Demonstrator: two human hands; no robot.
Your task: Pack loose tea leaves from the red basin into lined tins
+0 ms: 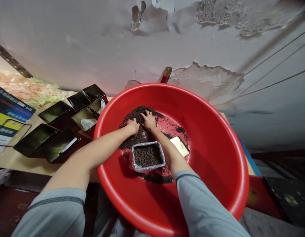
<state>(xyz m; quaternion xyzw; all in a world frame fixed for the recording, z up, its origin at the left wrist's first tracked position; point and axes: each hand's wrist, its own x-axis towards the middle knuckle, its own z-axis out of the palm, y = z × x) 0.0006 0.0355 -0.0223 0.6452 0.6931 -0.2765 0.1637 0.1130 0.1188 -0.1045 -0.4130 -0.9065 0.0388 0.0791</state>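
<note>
Dark, dry shreds that look like loose tea leaves [129, 142] lie heaped in a big red plastic tub [211, 148]. My left hand [133, 126] is at the heap with its fingers curled in among the leaves. Just right of it, my right hand [149, 121] rests on the heap, fingers spread. Nearer to me, between my forearms, stands a rectangular container lined with clear plastic [146, 168], filled with the same leaves. A pale rectangular lid or tray [180, 146] lies in the tub beyond my right forearm, leaning a little.
Several dark, shiny open boxes [60, 144] stand left of the tub on a tan table [9, 161], two or more with clear plastic inside. Behind them lies a pile of pale pink and green pieces [31, 87]. A wall with peeling paint [105, 42] rises behind the tub.
</note>
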